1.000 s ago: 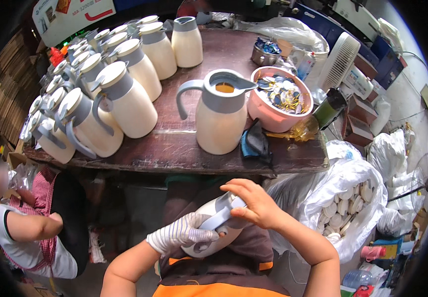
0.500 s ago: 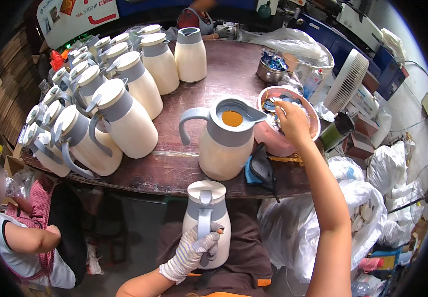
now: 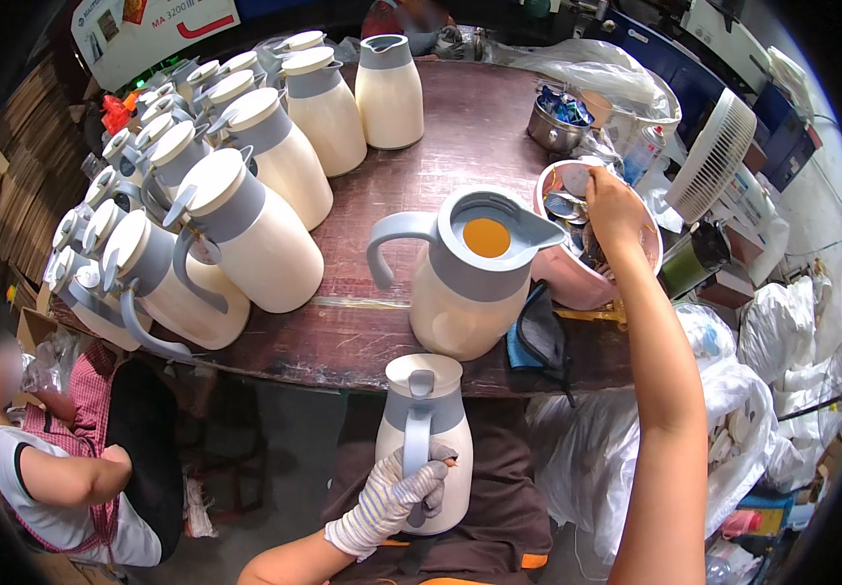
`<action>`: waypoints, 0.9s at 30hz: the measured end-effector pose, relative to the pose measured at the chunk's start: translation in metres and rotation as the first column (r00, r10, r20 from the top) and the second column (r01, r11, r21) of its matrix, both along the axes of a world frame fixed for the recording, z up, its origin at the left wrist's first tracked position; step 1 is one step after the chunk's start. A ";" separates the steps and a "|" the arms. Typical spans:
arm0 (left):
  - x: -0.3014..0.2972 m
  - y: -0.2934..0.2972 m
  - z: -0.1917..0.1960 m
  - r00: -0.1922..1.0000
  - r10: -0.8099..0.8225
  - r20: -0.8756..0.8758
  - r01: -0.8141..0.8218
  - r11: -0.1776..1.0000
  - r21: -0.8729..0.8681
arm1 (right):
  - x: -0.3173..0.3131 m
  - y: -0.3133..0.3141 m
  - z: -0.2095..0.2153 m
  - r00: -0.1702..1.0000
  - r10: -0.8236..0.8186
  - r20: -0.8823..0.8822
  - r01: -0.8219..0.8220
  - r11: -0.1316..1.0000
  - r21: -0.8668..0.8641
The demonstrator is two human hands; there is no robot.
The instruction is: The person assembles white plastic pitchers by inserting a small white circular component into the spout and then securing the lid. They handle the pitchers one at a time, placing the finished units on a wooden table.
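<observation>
My left hand, in a striped glove with bare fingertips, is wrapped round the grey handle of a cream lidded jug in my lap. My bare right hand reaches into a pink bowl holding several round tags and cords. A round pale tag is pinched at its fingertips. Between my hands and the other jugs, a lidless jug stands on the table, its spout toward the bowl and an orange-brown round spot visible inside. A dark cloth pouch with blue lies by its base.
Several lidded jugs crowd the table's left side; another open jug stands at the back. To the right are a metal pot, a spray can, a white fan and plastic bags. A co-worker sits at left.
My right hand has lifted slightly at the bowl, and a round pale tag now shows at its fingertips. The view has shifted a little; my left hand still grips the jug.
</observation>
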State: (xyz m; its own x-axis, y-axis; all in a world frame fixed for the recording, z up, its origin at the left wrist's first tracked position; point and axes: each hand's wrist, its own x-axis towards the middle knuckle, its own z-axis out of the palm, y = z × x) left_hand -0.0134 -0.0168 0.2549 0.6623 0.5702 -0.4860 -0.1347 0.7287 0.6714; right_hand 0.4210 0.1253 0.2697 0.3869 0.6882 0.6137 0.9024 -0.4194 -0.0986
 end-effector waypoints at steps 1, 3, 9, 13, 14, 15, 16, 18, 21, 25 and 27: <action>0.000 0.000 -0.001 1.000 0.007 0.002 -0.007 1.000 0.002 | -0.009 -0.004 0.008 0.988 -0.040 -0.150 0.043 0.999 0.020; 0.000 -0.001 -0.002 1.000 -0.002 0.019 0.002 1.000 0.018 | -0.005 -0.013 0.010 0.964 -0.023 -0.264 0.046 0.996 0.079; 0.003 -0.004 -0.007 0.998 -0.032 0.057 0.027 0.996 0.090 | 0.021 -0.031 0.007 0.848 0.289 -0.445 -0.128 0.925 0.358; 0.004 -0.006 0.000 1.000 0.008 0.021 -0.010 0.995 0.095 | 0.027 -0.037 0.023 0.526 0.544 -0.653 -0.043 0.784 0.619; 0.004 -0.006 0.001 1.000 0.008 0.017 -0.010 0.995 0.098 | 0.026 -0.041 0.028 0.470 0.517 -0.715 0.012 0.807 0.591; 0.002 -0.007 0.002 1.000 0.024 0.012 -0.025 0.994 0.107 | 0.014 -0.042 0.035 0.425 0.527 -0.735 0.017 0.808 0.589; -0.001 -0.007 0.004 0.999 0.040 0.007 -0.040 0.992 0.117 | 0.001 -0.046 0.042 0.380 0.537 -0.753 0.021 0.809 0.587; -0.001 -0.007 0.002 0.999 0.009 0.042 -0.014 0.993 0.114 | 0.004 -0.063 0.041 0.345 0.502 -0.793 0.049 0.834 0.550; -0.005 -0.008 -0.003 0.995 -0.020 0.096 0.009 0.993 0.116 | -0.020 -0.098 0.042 0.256 0.571 -0.780 0.077 0.792 0.605; -0.021 -0.011 -0.023 0.995 0.001 0.099 -0.014 0.991 0.130 | -0.066 -0.153 0.016 -0.129 0.595 -0.793 -0.048 0.795 0.604; -0.028 -0.012 -0.041 0.973 0.020 0.232 -0.047 0.992 0.115 | -0.103 -0.189 0.003 -0.274 0.511 -0.815 -0.068 0.835 0.547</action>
State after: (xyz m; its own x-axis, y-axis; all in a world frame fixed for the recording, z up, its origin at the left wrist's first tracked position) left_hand -0.0412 -0.0288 0.2143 0.7278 0.6385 -0.2503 -0.3184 0.6378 0.7013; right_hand 0.3175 -0.0641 0.2727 0.4361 0.8980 -0.0580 -0.3134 0.0911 -0.9452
